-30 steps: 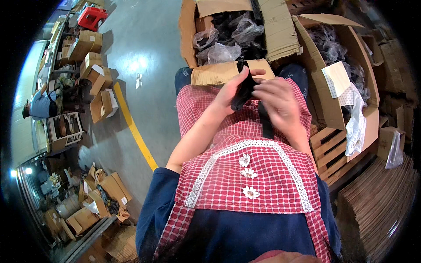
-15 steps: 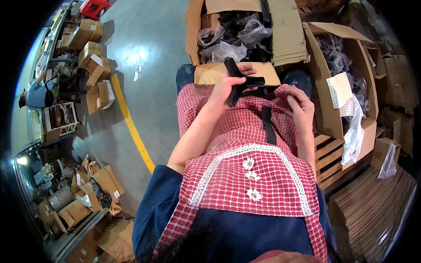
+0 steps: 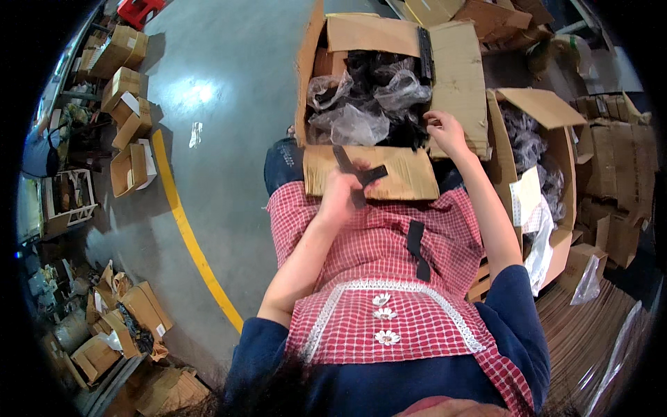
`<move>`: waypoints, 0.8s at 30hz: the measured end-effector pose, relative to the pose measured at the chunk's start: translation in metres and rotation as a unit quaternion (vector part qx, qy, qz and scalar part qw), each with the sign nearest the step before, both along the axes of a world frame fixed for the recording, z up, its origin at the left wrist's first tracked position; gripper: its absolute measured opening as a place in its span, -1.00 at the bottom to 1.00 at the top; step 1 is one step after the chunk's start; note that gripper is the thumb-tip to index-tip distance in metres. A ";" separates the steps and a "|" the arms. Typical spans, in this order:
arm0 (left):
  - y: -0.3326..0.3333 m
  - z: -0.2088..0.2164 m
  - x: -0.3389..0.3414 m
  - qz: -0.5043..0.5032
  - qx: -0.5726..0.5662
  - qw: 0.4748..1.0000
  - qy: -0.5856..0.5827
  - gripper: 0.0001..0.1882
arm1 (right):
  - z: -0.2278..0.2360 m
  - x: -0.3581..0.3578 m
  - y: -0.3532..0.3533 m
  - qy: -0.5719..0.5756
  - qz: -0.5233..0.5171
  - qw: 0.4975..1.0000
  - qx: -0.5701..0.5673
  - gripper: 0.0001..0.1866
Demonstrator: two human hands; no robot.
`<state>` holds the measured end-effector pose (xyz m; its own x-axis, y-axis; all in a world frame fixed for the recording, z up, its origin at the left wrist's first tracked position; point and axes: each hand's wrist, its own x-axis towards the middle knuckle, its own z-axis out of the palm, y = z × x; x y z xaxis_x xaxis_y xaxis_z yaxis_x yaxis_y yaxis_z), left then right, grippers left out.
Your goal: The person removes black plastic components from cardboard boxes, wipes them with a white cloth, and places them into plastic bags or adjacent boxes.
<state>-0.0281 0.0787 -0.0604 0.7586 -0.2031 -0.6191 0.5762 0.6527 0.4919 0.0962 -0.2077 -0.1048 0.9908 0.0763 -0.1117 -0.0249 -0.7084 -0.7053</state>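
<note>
My left hand is closed around a black cross-shaped piece with flat arms, held over the near flap of an open cardboard box. The box contains clear plastic bags and black pieces. At the box's right near corner is my right hand, its fingers curled together beside some black material. What its fingertips grip, if anything, is too small to make out. A black strap lies on the red checked apron over my lap.
To the right, a second open carton holds plastic-wrapped things, with flat cardboard sheets stacked nearer. Several cartons stand along the left shelving. A yellow line curves along the grey floor.
My right hand has moved from the apron up to the box's right near corner. Still holding the black cross-shaped piece, my left hand has shifted slightly left. The view has also shifted.
</note>
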 end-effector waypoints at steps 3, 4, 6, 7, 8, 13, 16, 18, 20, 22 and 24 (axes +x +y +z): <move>0.005 -0.015 0.001 -0.013 0.006 1.000 -0.010 -0.47 | -0.006 0.054 0.008 0.040 -0.038 0.993 -0.100 -0.71; 0.008 -0.014 0.002 -0.010 -0.005 1.000 -0.012 -0.47 | 0.001 0.072 0.014 0.085 -0.045 0.989 -0.116 -0.72; 0.012 -0.016 0.005 -0.028 -0.026 0.999 -0.017 -0.47 | 0.006 0.097 0.017 0.224 0.005 0.965 -0.137 -0.73; 0.013 -0.015 0.005 -0.023 -0.032 0.999 -0.007 -0.48 | 0.005 0.097 0.018 0.280 0.026 0.943 -0.177 -0.71; 0.015 -0.011 0.008 -0.014 -0.034 0.999 0.003 -0.48 | 0.015 0.094 0.036 0.334 0.052 0.917 -0.213 -0.68; 0.012 0.007 0.016 0.030 -0.069 0.997 0.030 -0.50 | -0.054 0.043 0.031 0.094 0.179 0.898 -0.390 -0.59; 0.020 -0.001 0.012 0.043 -0.072 0.996 0.031 -0.50 | -0.057 0.029 0.020 -0.046 0.137 0.954 -0.263 -0.70; 0.024 0.004 0.012 0.024 -0.059 0.997 0.032 -0.50 | -0.030 0.010 0.022 -0.134 0.074 0.973 -0.175 -0.74; 0.023 0.013 0.014 0.052 -0.059 0.997 -0.002 -0.50 | 0.003 -0.001 0.017 -0.099 -0.016 0.989 -0.108 -0.72; 0.022 0.014 0.013 0.075 -0.070 0.994 -0.025 -0.48 | 0.029 -0.014 0.015 -0.021 -0.096 0.992 0.074 -0.75; 0.020 0.013 0.013 0.076 -0.079 0.993 -0.045 -0.46 | 0.068 -0.029 0.025 0.063 -0.149 0.949 0.269 -0.80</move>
<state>-0.0154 0.0987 -0.0478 0.8389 -0.1711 -0.5167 0.4232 0.8020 0.4216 0.0669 -0.1829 -0.0371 0.9588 -0.1247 -0.2552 -0.2759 -0.1948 -0.9412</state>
